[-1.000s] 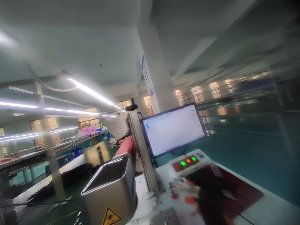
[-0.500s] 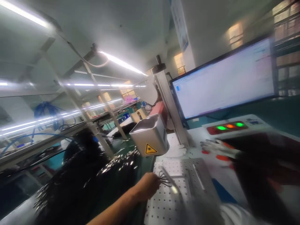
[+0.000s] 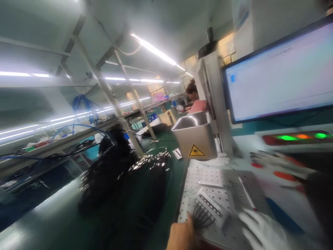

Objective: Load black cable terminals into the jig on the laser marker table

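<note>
My bare left hand (image 3: 180, 236) shows at the bottom edge, closed on a fan of thin black wires (image 3: 201, 218). The wires run into a white slotted fixture (image 3: 212, 206) lying on a grey perforated metal plate (image 3: 231, 180). My right hand (image 3: 260, 231), in a white glove, rests on the plate just right of the fixture. It is smeared by motion and its fingers are unclear. A metal laser head (image 3: 195, 139) with a yellow warning sticker hangs over the far end of the plate.
Another white glove with orange tips (image 3: 275, 162), on a dark sleeve, lies near lit green and orange buttons (image 3: 301, 136). A monitor (image 3: 281, 73) stands behind. Shiny black cable bundles (image 3: 122, 180) cover the green bench at left. A person in red (image 3: 197, 103) sits farther back.
The view has swung down and left. My left hand with the wires has come nearer the bottom edge, and the white fixture and my gloved right hand have come into view.
</note>
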Demonstrator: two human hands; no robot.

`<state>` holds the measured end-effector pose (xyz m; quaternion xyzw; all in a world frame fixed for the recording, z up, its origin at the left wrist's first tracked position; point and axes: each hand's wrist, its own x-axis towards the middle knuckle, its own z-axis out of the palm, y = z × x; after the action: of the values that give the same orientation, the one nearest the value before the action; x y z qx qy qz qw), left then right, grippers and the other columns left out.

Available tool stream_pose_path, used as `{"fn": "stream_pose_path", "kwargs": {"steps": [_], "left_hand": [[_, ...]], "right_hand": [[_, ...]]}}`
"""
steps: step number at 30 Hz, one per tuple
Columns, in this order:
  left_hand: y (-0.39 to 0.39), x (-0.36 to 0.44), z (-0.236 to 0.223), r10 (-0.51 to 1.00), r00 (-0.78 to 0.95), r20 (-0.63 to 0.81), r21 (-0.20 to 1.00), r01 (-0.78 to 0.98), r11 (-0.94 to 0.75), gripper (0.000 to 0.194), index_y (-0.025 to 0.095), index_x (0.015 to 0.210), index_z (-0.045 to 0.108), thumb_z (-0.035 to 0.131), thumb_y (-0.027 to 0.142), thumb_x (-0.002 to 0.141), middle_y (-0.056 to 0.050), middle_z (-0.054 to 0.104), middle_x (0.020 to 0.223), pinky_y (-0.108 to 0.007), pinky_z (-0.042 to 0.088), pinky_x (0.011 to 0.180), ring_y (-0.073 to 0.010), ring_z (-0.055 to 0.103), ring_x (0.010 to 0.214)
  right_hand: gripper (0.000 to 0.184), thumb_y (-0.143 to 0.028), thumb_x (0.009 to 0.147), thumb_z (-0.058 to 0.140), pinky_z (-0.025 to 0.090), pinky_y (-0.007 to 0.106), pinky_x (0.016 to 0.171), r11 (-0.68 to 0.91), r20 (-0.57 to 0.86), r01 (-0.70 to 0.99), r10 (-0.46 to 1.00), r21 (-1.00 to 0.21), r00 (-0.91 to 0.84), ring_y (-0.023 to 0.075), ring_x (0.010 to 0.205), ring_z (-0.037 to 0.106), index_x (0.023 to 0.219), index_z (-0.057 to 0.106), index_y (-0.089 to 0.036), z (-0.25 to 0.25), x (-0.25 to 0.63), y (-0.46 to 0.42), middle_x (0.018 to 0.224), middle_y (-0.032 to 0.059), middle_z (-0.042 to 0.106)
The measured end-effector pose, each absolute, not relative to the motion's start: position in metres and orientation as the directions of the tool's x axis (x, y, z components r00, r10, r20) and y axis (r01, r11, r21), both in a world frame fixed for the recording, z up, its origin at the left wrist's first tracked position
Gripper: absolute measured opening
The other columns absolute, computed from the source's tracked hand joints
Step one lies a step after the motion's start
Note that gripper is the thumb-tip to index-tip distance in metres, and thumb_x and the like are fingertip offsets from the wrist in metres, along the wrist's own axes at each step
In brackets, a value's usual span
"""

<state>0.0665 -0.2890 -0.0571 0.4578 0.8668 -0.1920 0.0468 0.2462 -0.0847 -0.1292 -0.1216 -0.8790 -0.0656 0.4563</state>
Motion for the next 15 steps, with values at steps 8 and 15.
{"fn": "stream_pose_path", "kwargs": {"steps": [8,15], "left_hand": [[-0.285,0.073,-0.052,0.738,-0.547,-0.395,-0.115,0.827,0.551,0.064,0.01,0.15,0.037,0.034,0.002,0.087,-0.022,0.071,0.099,-0.03,0.045,0.06,-0.0305,0.071,0.086],[-0.282,0.074,-0.05,0.791,-0.479,-0.381,0.001,0.855,0.518,0.061,0.005,0.147,0.041,0.034,0.003,0.087,-0.023,0.072,0.084,-0.034,0.048,0.057,-0.0322,0.072,0.076]], "right_hand": [[0.021,-0.007,0.071,0.053,0.043,0.033,0.058,0.979,0.646,0.126,-0.01,0.163,-0.763,0.0194,0.056,0.056,0.079,0.063,-0.023,-0.181,0.181,-0.069,0.062,0.0029,0.057],[0.04,-0.01,0.089,0.035,0.051,0.034,0.07,0.985,0.565,0.172,0.128,0.025,-0.815,0.0209,0.07,0.064,0.105,0.069,-0.026,-0.11,0.181,-0.075,0.088,0.0063,0.07]]}}
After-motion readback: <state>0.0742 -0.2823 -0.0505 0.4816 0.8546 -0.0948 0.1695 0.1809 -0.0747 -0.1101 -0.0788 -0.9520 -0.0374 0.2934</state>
